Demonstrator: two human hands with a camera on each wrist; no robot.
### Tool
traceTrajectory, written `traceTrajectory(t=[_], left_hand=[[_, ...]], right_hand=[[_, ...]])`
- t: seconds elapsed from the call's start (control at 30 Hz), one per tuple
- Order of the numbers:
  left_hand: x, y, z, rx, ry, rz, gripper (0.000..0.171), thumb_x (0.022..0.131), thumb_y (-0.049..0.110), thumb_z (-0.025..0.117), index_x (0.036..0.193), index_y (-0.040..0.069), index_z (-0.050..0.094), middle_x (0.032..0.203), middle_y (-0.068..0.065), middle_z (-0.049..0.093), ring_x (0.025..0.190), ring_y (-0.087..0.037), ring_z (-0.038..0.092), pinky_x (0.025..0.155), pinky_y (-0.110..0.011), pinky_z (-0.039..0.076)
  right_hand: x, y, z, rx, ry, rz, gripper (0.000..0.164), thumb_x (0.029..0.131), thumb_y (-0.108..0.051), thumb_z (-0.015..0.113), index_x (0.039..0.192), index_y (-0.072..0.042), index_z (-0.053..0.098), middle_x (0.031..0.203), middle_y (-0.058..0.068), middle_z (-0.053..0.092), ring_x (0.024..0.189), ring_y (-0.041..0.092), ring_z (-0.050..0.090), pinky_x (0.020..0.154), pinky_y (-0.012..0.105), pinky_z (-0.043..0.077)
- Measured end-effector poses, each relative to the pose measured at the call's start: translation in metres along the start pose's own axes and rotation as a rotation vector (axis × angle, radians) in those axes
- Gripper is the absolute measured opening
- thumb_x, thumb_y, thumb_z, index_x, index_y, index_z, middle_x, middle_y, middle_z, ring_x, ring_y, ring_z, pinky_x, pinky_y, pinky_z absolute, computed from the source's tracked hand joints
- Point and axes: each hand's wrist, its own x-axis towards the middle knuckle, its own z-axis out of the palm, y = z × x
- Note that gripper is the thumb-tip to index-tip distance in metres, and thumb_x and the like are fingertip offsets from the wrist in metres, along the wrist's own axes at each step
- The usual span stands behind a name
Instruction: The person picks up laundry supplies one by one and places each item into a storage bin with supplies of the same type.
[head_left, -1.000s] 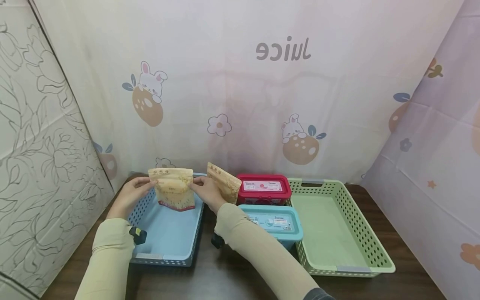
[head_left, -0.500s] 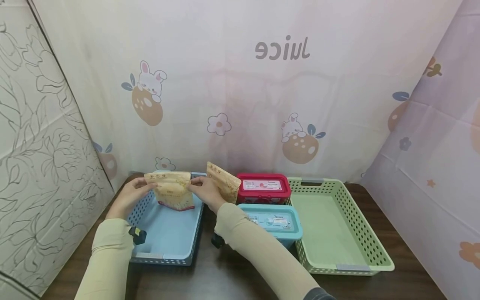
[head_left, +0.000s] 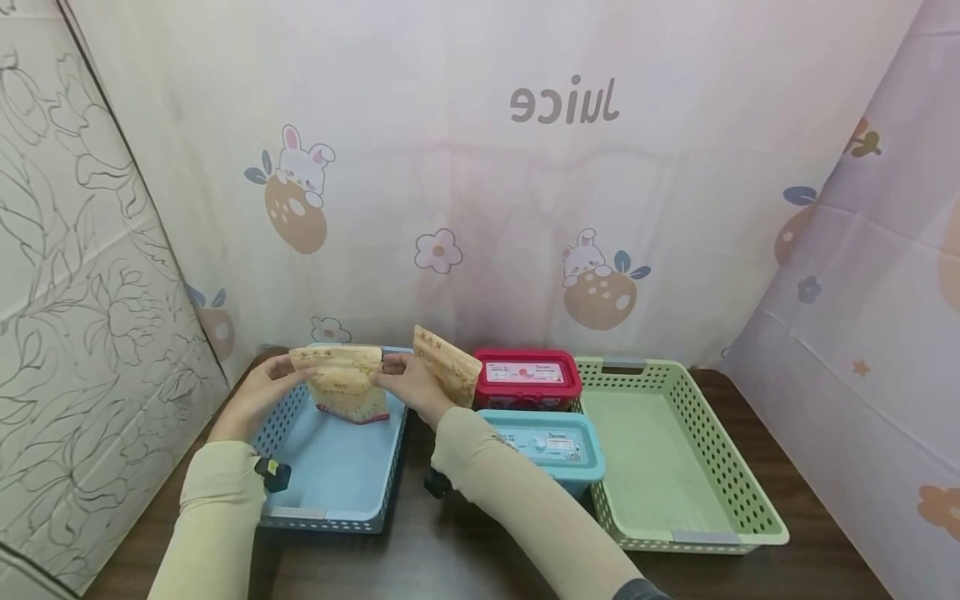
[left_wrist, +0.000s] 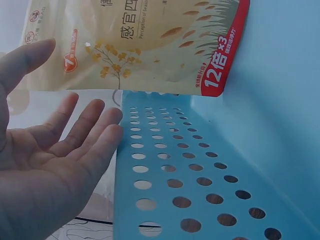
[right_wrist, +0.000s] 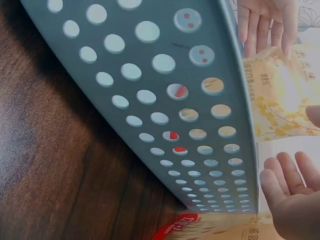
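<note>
A cream stand-up pouch [head_left: 349,390] with a red bottom edge stands inside the blue perforated basket [head_left: 330,479], its upper part creased. My left hand [head_left: 258,396] is at the pouch's left side; in the left wrist view its thumb [left_wrist: 30,57] overlaps the front and its loose fingers lie just below the edge. My right hand [head_left: 414,385] is at the other side. In the right wrist view that hand's fingers [right_wrist: 282,175] are spread, apart from the pouch [right_wrist: 280,95]. Whether the thumbs touch it I cannot tell.
A second pouch [head_left: 453,367] stands right of the blue basket, partly behind my right hand. Beside it are a red lidded box [head_left: 528,375] and a light blue lidded box [head_left: 547,442]. A green basket [head_left: 660,467] stands at the right on the wooden table [head_left: 450,567].
The top of the pouch in the blue basket has sagged down and slightly left, and its front has creased. My hands have hardly moved.
</note>
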Motion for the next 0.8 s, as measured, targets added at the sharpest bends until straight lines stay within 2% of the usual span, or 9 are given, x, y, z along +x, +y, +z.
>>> traceTrajectory(t=[0.27,0.5,0.8], left_hand=[[0.0,0.004,-0.001,0.032,-0.012,0.037,0.106,0.093,0.058,0.063,0.158,-0.003,0.007,0.16,-0.032,0.014,0.145,-0.053,0.014,0.112,-0.071,0.017],[-0.004,0.01,-0.001,0.043,-0.029,0.056,0.105,0.094,0.056,0.063,0.157,-0.006,0.005,0.158,-0.035,0.016,0.145,-0.053,0.015,0.113,-0.069,0.017],[-0.012,0.012,-0.003,0.007,-0.039,0.105,0.103,0.097,0.048,0.062,0.157,-0.005,-0.003,0.158,-0.036,0.01,0.144,-0.054,0.013,0.113,-0.069,0.018]], right_hand=[[-0.004,-0.001,-0.004,0.008,-0.034,0.011,0.063,0.095,-0.031,0.071,0.146,-0.004,0.048,0.144,0.011,0.053,0.132,0.028,0.05,0.107,0.046,0.044],[-0.01,-0.006,-0.007,0.009,-0.052,0.016,0.066,0.094,-0.035,0.071,0.148,-0.006,0.046,0.148,0.009,0.05,0.134,0.028,0.048,0.108,0.047,0.043],[-0.019,-0.014,-0.011,0.014,-0.055,0.019,0.067,0.093,-0.037,0.073,0.149,-0.012,0.047,0.149,0.005,0.05,0.134,0.026,0.049,0.108,0.046,0.043]])
